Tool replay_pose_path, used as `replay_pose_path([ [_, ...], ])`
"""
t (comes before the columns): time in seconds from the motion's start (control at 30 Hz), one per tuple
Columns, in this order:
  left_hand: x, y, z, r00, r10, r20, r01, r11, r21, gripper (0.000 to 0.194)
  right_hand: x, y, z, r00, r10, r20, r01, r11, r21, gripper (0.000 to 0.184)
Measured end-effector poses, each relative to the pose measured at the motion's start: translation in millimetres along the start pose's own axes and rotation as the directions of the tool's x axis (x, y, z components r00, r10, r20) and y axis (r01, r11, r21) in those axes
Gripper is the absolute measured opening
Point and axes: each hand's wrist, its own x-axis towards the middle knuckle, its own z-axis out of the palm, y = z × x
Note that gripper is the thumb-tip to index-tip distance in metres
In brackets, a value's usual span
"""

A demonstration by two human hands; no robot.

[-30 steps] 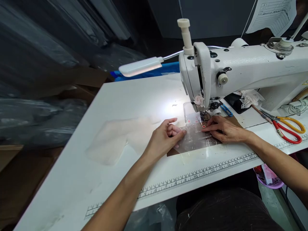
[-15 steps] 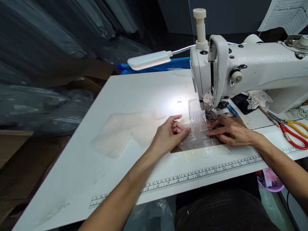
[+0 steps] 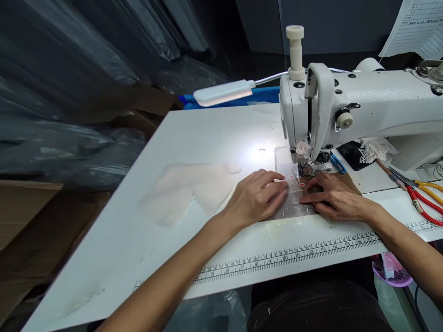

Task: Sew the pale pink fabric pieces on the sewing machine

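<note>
A clear plastic sheet (image 3: 292,207) with small red marks lies by the presser foot (image 3: 305,169) of a white sewing machine (image 3: 374,101). My left hand (image 3: 259,196) is palm down over the sheet's left part, its fingers stretched to the right and slightly blurred. Across from it, my right hand (image 3: 334,197) rests with fingers spread on the sheet's right side and on the brown surface (image 3: 349,183) there. A pale, thin fabric piece (image 3: 187,191) lies to the left of my left hand. The edge of the sheet under my left hand is hidden.
Red and yellow handled scissors (image 3: 420,198) lie at the right, near a blue clip-like tool (image 3: 337,163). A lamp (image 3: 223,93) hangs over the white table (image 3: 114,258). A printed ruler (image 3: 287,259) runs along its front edge. Below sits a purple basket (image 3: 399,280).
My left hand has turned from a pinch at the sheet's left edge to palm down and moved right over it. My right hand stays nearly in place. The whole view has shifted slightly.
</note>
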Motion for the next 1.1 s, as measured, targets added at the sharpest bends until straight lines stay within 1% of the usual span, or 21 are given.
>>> replay_pose_path([
  [0.03, 3, -1, 2.9, 0.995, 0.093, 0.047, -0.093, 0.996, -0.001, 0.021, 0, 0, 0, 1.0, 0.003, -0.002, -0.003, 1.0, 0.0, 0.039],
  [0.07, 7, -1, 5.8, 0.984, 0.154, 0.088, -0.154, 0.988, 0.001, 0.023, 0, 0, 0, 1.0, 0.005, -0.005, -0.005, 1.0, -0.001, 0.039],
  [0.13, 12, -1, 10.4, 0.965, 0.206, 0.165, -0.213, 0.977, 0.022, 0.027, 0, 0, 1, 1.0, 0.008, -0.006, -0.008, 1.0, -0.006, 0.038],
  [0.2, 15, 0, 13.1, 0.949, 0.211, 0.235, -0.229, 0.972, 0.053, 0.031, -1, 0, 1, 1.0, 0.008, -0.008, -0.008, 1.0, -0.01, 0.038],
  [0.27, 16, 2, 14.2, 0.935, 0.189, 0.3, -0.219, 0.973, 0.072, 0.036, -1, 0, 3, 1.0, 0.007, -0.021, -0.007, 1.0, -0.011, 0.037],
  [0.37, 20, 1, 15.0, 0.918, 0.129, 0.376, -0.174, 0.981, 0.087, 0.039, 0, 2, 8, 0.997, 0.008, -0.071, -0.008, 1.0, -0.01, 0.037],
  [0.43, 24, -3, 16.2, 0.913, 0.091, 0.398, -0.137, 0.987, 0.087, 0.04, 1, 4, 12, 0.993, 0.012, -0.116, -0.014, 1.0, -0.018, 0.038],
  [0.53, 31, -12, 18.1, 0.918, 0.065, 0.392, -0.082, 0.996, 0.026, 0.042, 1, 7, 18, 0.983, 0.019, -0.182, -0.027, 0.999, -0.044, 0.036],
  [0.6, 33, -17, 18.9, 0.927, 0.06, 0.37, -0.05, 0.998, -0.037, 0.044, 1, 8, 20, 0.979, 0.016, -0.202, -0.027, 0.998, -0.052, 0.035],
  [0.7, 32, -20, 19.6, 0.941, 0.057, 0.334, -0.027, 0.995, -0.094, 0.046, 0, 9, 20, 0.981, 0.016, -0.196, -0.026, 0.998, -0.053, 0.035],
  [0.83, 27, -19, 21.0, 0.949, 0.049, 0.311, -0.014, 0.994, -0.112, 0.049, 0, 8, 19, 0.981, 0.017, -0.195, -0.027, 0.998, -0.051, 0.035],
  [1.1, 22, -17, 24.6, 0.968, 0.04, 0.246, 0.006, 0.983, -0.182, 0.045, 1, 7, 18, 0.982, 0.027, -0.188, -0.034, 0.999, -0.033, 0.034],
])
